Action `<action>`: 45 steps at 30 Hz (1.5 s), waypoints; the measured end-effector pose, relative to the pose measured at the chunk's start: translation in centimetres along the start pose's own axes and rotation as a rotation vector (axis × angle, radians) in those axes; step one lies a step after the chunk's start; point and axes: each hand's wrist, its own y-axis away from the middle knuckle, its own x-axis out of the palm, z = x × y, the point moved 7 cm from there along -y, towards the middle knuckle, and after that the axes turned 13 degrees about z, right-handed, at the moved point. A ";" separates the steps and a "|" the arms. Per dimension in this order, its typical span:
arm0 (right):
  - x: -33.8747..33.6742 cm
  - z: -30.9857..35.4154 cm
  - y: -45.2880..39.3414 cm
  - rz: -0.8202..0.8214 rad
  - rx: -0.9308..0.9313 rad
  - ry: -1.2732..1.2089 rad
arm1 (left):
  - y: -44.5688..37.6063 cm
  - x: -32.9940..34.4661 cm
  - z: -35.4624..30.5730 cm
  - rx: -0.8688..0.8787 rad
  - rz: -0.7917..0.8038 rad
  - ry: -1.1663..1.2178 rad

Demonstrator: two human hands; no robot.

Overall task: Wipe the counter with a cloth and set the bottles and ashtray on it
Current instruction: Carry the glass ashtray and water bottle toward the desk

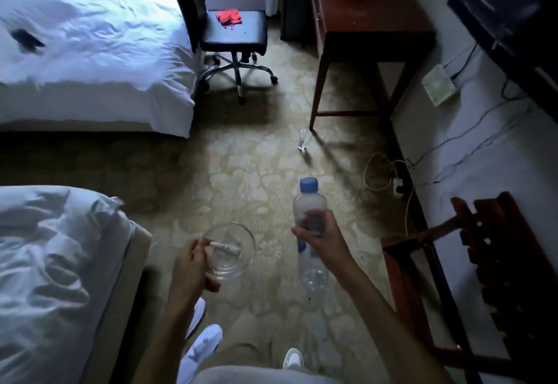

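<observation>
My left hand (188,266) grips the rim of a clear glass ashtray (234,258), which has a small white rolled item lying in it. My right hand (320,232) holds a clear plastic bottle (309,202) with a blue cap around its middle, cap pointing away from me. Another small clear bottle (302,139) stands on the carpet by the leg of the dark wooden counter (371,9) at the upper right. A red cloth (229,17) lies on the seat of the black office chair (235,29).
White beds stand at the upper left (90,51) and lower left (54,278). A wooden luggage rack (471,263) is at the lower right. Cables and a plug (395,178) run along the right wall. Patterned carpet lies between the beds and the counter.
</observation>
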 end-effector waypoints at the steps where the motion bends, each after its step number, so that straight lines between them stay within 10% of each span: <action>1: 0.1 1.0 -3.1 0.023 -0.007 0.001 | -2.3 -0.3 -1.0 0.001 -0.014 0.004; 37: -32.6 32.5 -91.9 -0.476 -0.082 -0.156 | -95.5 16.7 -61.0 0.112 0.383 -0.067; 45: -38.3 31.3 -99.6 -0.919 -0.007 -0.272 | -112.1 28.5 -69.4 0.083 0.730 -0.256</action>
